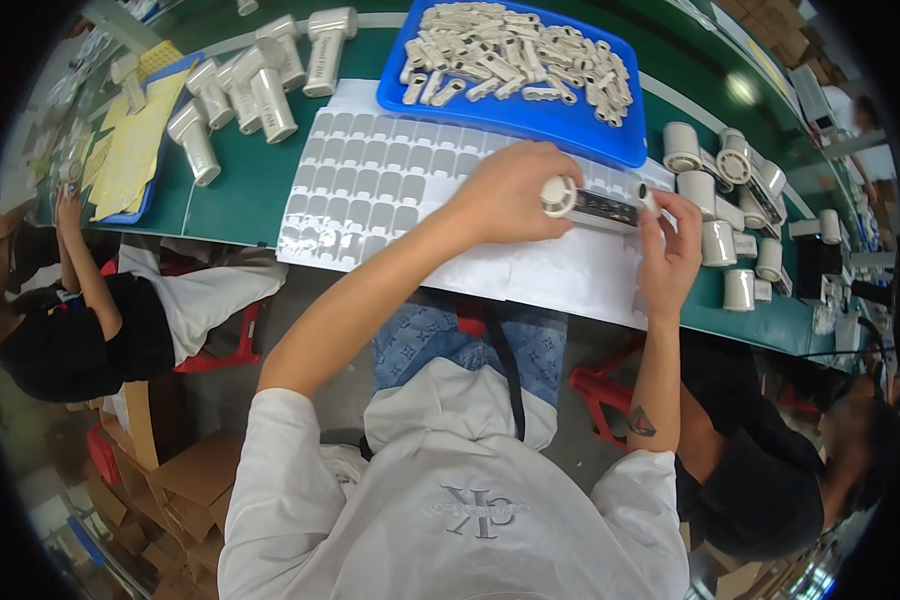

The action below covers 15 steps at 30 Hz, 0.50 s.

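Observation:
My left hand (518, 192) is closed around the round white head of a handheld fan (558, 197), which lies sideways over the white sheets. Its handle is open and shows a dark inside (607, 208). At the handle's far right end, my right hand (673, 250) pinches a small off-white piece (650, 199) between thumb and fingers. Whether that piece touches the handle I cannot tell. Beneath and left of my hands lies a sheet of grey labels (355, 185), beside plain white sheets (560, 270).
A blue tray (390, 85) heaped with small off-white parts stands beyond my hands. White fans (260, 95) stand at the back left, near yellow sheets (150, 130). More fan units (718, 243) crowd the right. People sit on both sides, one by a red stool (602, 390).

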Each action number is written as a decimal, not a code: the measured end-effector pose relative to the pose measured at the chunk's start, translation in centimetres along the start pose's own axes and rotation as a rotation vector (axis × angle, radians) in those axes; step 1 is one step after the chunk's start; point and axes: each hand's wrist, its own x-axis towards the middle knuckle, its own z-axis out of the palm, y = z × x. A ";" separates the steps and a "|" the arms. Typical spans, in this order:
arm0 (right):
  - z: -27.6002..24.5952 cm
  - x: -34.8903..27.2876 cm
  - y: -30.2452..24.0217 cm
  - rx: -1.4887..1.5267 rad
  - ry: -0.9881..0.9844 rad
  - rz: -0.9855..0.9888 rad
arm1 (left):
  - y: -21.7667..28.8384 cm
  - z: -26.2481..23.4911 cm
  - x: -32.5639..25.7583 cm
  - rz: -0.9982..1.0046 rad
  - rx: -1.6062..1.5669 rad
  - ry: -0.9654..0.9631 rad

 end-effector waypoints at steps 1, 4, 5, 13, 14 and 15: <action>-0.2 0.3 -0.7 -0.070 -0.055 -0.066 | -0.1 -0.7 -0.2 0.011 -0.002 -0.004; 0.1 0.7 -3.2 -0.186 -0.182 -0.197 | -0.3 -2.5 -1.4 -0.013 -0.016 -0.040; 0.6 0.7 -3.7 -0.175 -0.218 -0.182 | -0.4 -3.0 -1.8 -0.030 -0.015 -0.053; 3.8 0.7 -4.7 -0.170 -0.388 -0.114 | 0.2 -3.9 -2.1 0.033 0.139 -0.050; 3.8 0.7 -4.9 -0.164 -0.385 -0.086 | 0.4 -3.8 -2.0 0.029 0.140 -0.037; 3.8 0.6 -5.0 -0.159 -0.382 -0.059 | 0.5 -3.6 -2.0 0.002 0.104 -0.039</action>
